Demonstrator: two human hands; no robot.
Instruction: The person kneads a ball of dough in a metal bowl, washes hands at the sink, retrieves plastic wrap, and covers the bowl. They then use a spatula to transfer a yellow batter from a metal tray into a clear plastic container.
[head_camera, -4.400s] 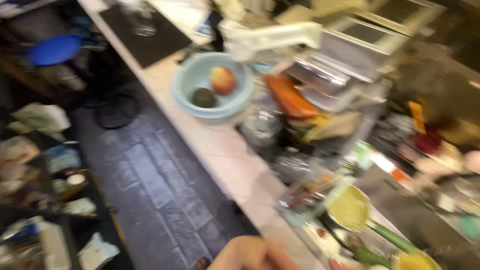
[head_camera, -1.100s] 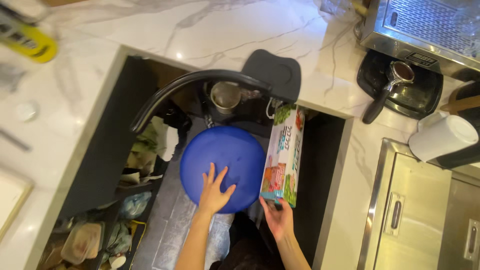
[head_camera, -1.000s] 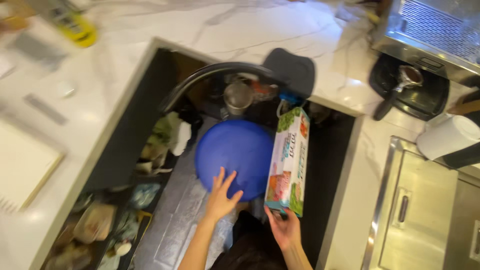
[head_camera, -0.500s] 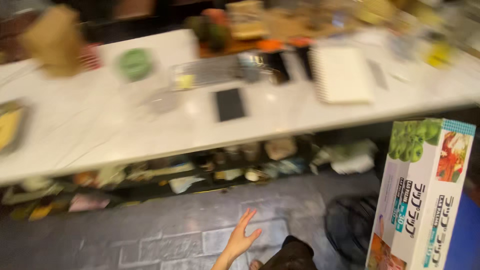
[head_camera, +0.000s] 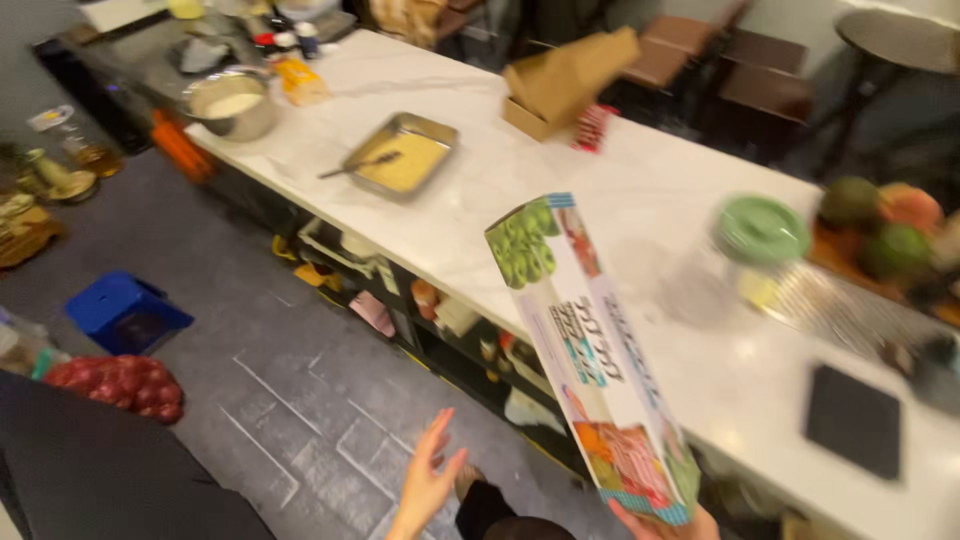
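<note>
My right hand (head_camera: 660, 523) shows only at the bottom edge, gripping the lower end of a long cardboard box (head_camera: 590, 360) printed with fruit and vegetable pictures. The box tilts up and to the left in front of the white marble counter (head_camera: 560, 190). My left hand (head_camera: 428, 482) hangs free over the grey tiled floor, fingers apart, holding nothing.
On the counter stand a metal tray with a spoon (head_camera: 402, 156), a steel pot (head_camera: 232, 102), a brown paper bag (head_camera: 570, 82), a green-lidded jar (head_camera: 762, 232), a black square pad (head_camera: 856, 420) and some fruit (head_camera: 880, 225). A blue crate (head_camera: 128, 312) and a red net sack (head_camera: 118, 384) sit on the floor.
The view has swung from the sink with the blue plate to the long counter. The box stays in my right hand and now tilts left; my left hand has left the plate.
</note>
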